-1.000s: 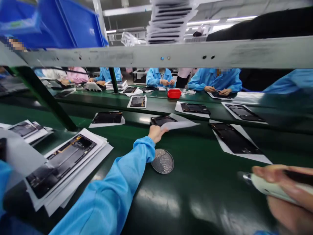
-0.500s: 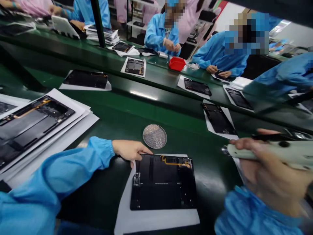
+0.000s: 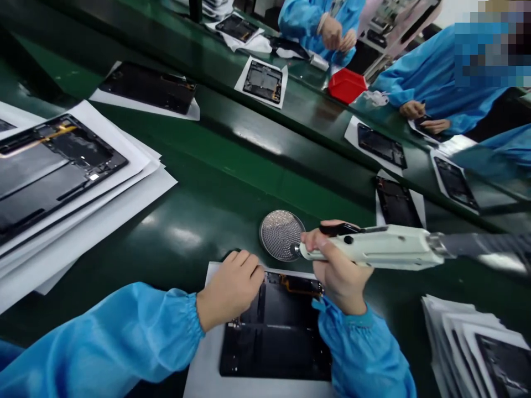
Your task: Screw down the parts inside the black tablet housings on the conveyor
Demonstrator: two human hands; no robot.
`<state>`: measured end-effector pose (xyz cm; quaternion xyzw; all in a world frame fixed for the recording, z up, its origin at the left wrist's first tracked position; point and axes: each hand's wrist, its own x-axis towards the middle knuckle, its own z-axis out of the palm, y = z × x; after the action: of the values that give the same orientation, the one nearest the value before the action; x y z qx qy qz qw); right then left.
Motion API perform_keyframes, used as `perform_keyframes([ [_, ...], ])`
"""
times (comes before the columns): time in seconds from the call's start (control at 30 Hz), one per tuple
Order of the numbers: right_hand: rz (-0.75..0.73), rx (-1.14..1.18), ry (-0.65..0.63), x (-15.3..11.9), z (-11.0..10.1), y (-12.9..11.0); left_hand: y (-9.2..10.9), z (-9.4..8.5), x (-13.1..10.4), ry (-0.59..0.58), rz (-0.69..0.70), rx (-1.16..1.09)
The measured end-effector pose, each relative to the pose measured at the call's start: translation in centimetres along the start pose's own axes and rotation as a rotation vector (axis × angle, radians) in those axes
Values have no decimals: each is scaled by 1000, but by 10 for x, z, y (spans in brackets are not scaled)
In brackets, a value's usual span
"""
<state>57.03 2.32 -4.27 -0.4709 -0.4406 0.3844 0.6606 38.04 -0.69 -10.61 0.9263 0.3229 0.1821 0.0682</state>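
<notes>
An opened tablet (image 3: 286, 348), black inside with an orange ribbon cable along its top, lies on a white sheet (image 3: 199, 365) in front of me. My left hand (image 3: 234, 287) is closed over its upper left corner, fingers curled and fingertips hidden. In my right hand (image 3: 342, 276) is a pale green electric screwdriver (image 3: 390, 246), gripped with a finger along its black lever. The screwdriver's tip is at the lower right rim of a round metal dish (image 3: 279, 232) with a dimpled surface; whether they touch I cannot tell. My right forearm covers the tablet's right edge.
Papers stacked with another opened tablet (image 3: 62, 155) on top lie at left. A second stack (image 3: 464, 331) sits at lower right. Along the raised ledge are several tablets on sheets and a red tray (image 3: 347, 87). Across the bench, people in blue sleeves work with their hands.
My right hand has brought the screwdriver left, from the far right to the metal dish. My left hand has shifted onto the tablet's corner with its fingers curled. The view has tilted down.
</notes>
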Motion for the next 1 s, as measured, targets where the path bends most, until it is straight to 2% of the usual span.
perform_keyframes([
  [0.13, -31, -4, 7, 1, 0, 1, -3, 0, -2, -20, -12, -96],
  [0.37, -24, 9, -3, 0, 2, 2, 0, -3, -2, -14, -12, -149],
  [0.63, -8, -12, 14, -1, -1, 3, 0, -5, -2, -56, -16, -197],
  [0.77, -22, -4, -21, -1, -2, 3, -1, -6, -2, -82, -15, -231],
  [1.0, -45, 1, -15, 4, -3, 5, -8, 1, -3, -101, -43, -268],
])
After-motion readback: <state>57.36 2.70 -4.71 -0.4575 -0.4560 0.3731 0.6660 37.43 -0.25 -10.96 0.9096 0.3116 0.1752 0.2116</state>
